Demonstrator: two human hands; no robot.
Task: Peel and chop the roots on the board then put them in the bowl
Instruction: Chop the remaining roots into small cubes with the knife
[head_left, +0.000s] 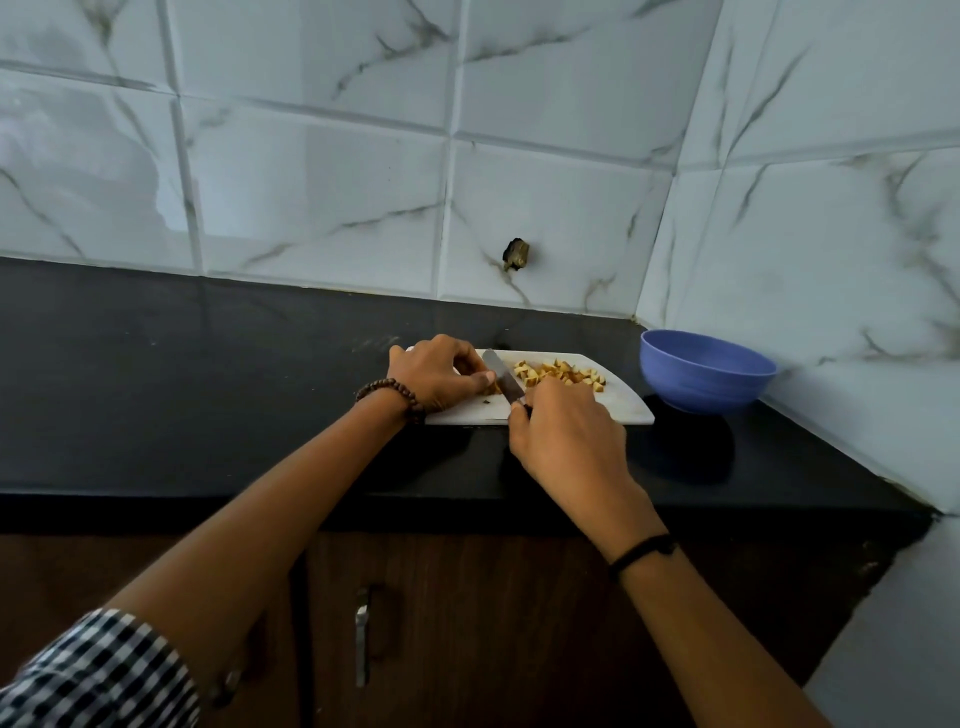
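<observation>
Two hands work at the board (618, 408): the right hand (563, 434) grips the knife (501, 382), and the left hand (439, 374) pinches the remaining root piece against its blade. Chopping looks nearly finished; diced pieces (563, 373) lie beyond. Next, they need sweeping into the blue bowl (706, 371) just beside on the worktop (208, 389).

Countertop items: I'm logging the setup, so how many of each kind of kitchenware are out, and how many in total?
White cutting board: 1
Knife: 1, in the right hand
Blue bowl: 1
Total: 3
</observation>
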